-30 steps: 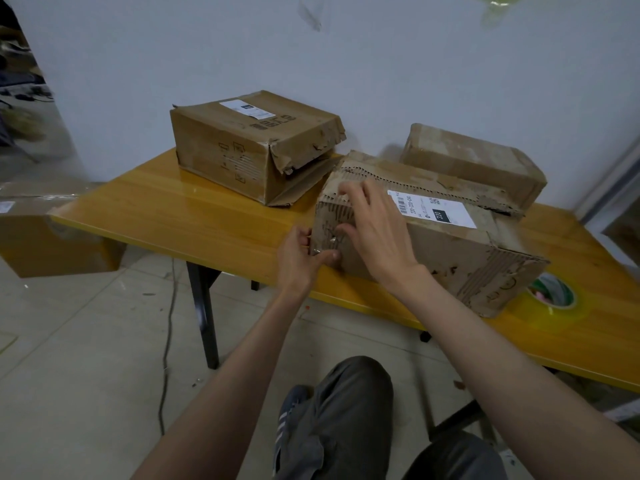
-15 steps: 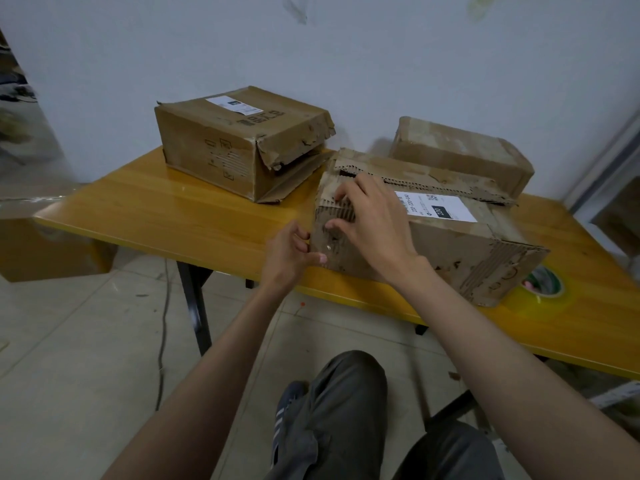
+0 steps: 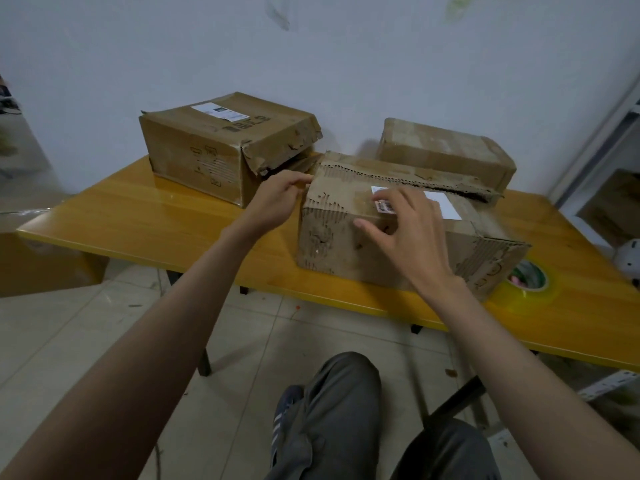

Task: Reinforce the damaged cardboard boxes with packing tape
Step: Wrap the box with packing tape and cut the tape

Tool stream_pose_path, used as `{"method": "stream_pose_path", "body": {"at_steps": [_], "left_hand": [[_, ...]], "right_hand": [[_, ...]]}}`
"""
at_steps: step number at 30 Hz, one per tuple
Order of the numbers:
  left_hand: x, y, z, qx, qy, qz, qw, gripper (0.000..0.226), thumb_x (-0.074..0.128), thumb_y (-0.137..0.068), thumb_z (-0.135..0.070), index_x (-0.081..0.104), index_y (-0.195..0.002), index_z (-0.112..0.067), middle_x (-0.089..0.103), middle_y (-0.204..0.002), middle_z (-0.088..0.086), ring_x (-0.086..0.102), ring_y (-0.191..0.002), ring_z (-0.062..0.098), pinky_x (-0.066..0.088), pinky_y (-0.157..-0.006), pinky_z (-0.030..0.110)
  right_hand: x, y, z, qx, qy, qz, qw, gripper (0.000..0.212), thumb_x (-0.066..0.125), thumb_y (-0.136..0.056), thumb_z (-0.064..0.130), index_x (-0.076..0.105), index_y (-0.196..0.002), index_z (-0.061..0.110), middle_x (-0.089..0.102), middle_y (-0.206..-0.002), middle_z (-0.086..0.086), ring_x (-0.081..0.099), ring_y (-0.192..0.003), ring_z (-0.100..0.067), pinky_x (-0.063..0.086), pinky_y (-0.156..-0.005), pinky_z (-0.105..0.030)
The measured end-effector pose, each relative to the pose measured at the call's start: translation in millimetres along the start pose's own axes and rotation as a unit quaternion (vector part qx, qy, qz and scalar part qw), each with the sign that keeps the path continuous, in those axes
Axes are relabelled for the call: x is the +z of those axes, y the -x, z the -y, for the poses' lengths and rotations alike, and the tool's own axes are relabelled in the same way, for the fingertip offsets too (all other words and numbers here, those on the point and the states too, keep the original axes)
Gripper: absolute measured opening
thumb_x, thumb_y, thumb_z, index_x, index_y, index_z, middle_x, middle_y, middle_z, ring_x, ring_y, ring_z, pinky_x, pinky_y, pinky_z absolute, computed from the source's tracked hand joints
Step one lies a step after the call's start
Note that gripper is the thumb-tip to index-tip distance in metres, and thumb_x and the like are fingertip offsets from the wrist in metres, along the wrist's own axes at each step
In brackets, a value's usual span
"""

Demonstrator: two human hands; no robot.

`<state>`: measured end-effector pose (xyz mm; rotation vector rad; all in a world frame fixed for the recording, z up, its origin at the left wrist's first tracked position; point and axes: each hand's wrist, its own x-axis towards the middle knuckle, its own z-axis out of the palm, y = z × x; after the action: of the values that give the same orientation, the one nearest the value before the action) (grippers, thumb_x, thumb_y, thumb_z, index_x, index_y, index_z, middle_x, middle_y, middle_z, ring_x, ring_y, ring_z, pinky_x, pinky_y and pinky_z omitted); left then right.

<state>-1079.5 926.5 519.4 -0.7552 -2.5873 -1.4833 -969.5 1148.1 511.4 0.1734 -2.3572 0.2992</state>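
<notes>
A torn cardboard box (image 3: 332,237) with a white label lies at the table's front, its corrugated layer exposed along the top and left edges. My left hand (image 3: 280,197) has its fingers curled at the box's upper left corner and pinches the edge there. My right hand (image 3: 408,233) hovers with spread fingers over the front top edge, fingertips at the label and thumb pointing left. A roll of packing tape (image 3: 530,280) lies flat on the table just right of the box. Whether any clear tape sits on the box I cannot make out.
On the yellow wooden table (image 3: 138,216), a box with a ripped flap (image 3: 214,150) stands at the back left and a smaller box (image 3: 446,150) at the back right against the wall. Another box (image 3: 41,261) sits on the floor at left. My knees are below the table edge.
My left hand rose from the box's lower front left corner to its upper left corner. My right hand lifted off the left end, slid right and spread over the label.
</notes>
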Motion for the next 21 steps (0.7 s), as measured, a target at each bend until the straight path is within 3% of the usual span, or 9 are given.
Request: {"method": "stream_pose_path", "body": {"at_steps": [5,8,11,13,15,17,19,21], "left_hand": [[1.9,1.8,-21.9,-0.067,0.177,0.027,0.982,0.039,0.036,-0.107,-0.028,0.072,-0.094,-0.020,0.067,-0.081,-0.021,0.056,-0.078,-0.004,0.044,-0.092,0.039],[9.7,7.8,-16.4,-0.026,0.161,0.113,0.980,0.032,0.053,-0.097,-0.048,0.074,-0.099,-0.024,0.076,-0.101,-0.014,0.067,-0.098,0.001,0.047,-0.095,0.031],[11.6,11.8,-8.9,0.002,0.130,0.165,0.978,0.051,0.074,-0.079,-0.051,0.073,-0.115,-0.016,0.074,-0.117,-0.005,0.068,-0.110,0.009,0.057,-0.089,0.030],[6.3,11.5,-7.5,0.036,0.088,0.190,0.977,0.061,0.081,-0.073,-0.048,0.070,-0.123,-0.015,0.069,-0.125,-0.007,0.064,-0.116,0.008,0.058,-0.092,0.031],[0.0,10.6,-8.3,0.066,0.017,0.207,0.976,0.054,0.087,-0.072,-0.031,0.070,-0.120,-0.013,0.060,-0.129,-0.013,0.058,-0.119,0.003,0.056,-0.097,0.031],[-3.6,9.0,-8.5,0.104,-0.099,0.211,0.967,0.057,0.089,-0.071,-0.018,0.068,-0.124,-0.017,0.048,-0.137,-0.017,0.047,-0.126,0.003,0.044,-0.108,0.027],[-1.9,7.2,-7.2,0.143,-0.219,0.213,0.941,0.075,0.092,-0.069,-0.019,0.060,-0.136,-0.021,0.039,-0.148,-0.012,0.031,-0.138,0.007,0.025,-0.114,0.022],[1.5,6.5,-6.1,0.145,-0.261,0.204,0.932,0.084,0.093,-0.067,-0.021,0.055,-0.142,-0.019,0.035,-0.157,-0.002,0.023,-0.147,0.015,0.016,-0.115,0.021]], "right_hand": [[-7.4,19.1,-25.5,0.030,0.048,-0.036,0.998,0.050,0.065,-0.087,0.063,0.066,-0.113,0.019,0.065,-0.115,0.000,0.055,-0.111,-0.018,0.036,-0.101,-0.038],[-7.9,25.5,-29.7,0.000,0.030,-0.055,0.998,0.043,0.068,-0.089,0.054,0.066,-0.111,0.018,0.065,-0.113,0.000,0.056,-0.109,-0.019,0.033,-0.098,-0.032],[-8.8,28.0,-35.4,-0.025,0.018,-0.059,0.998,0.038,0.069,-0.092,0.049,0.067,-0.111,0.016,0.066,-0.113,-0.002,0.057,-0.107,-0.020,0.031,-0.094,-0.029],[-9.4,28.8,-38.3,-0.032,0.015,-0.060,0.998,0.037,0.069,-0.093,0.048,0.067,-0.112,0.016,0.066,-0.113,-0.003,0.058,-0.106,-0.021,0.033,-0.093,-0.031],[-9.8,29.3,-38.7,-0.035,0.013,-0.067,0.997,0.035,0.070,-0.093,0.046,0.067,-0.110,0.016,0.067,-0.111,-0.003,0.058,-0.104,-0.022,0.034,-0.090,-0.033],[-9.1,29.8,-37.6,-0.034,0.008,-0.074,0.997,0.034,0.070,-0.092,0.046,0.068,-0.108,0.016,0.066,-0.107,-0.002,0.058,-0.100,-0.022,0.035,-0.087,-0.034],[-7.1,30.0,-35.6,-0.027,0.004,-0.077,0.997,0.033,0.069,-0.092,0.047,0.068,-0.107,0.017,0.066,-0.104,-0.001,0.058,-0.098,-0.022,0.036,-0.085,-0.035],[-5.1,29.6,-33.2,-0.018,0.005,-0.080,0.997,0.033,0.068,-0.093,0.048,0.068,-0.106,0.018,0.065,-0.103,0.000,0.059,-0.097,-0.022,0.037,-0.085,-0.035]]}}
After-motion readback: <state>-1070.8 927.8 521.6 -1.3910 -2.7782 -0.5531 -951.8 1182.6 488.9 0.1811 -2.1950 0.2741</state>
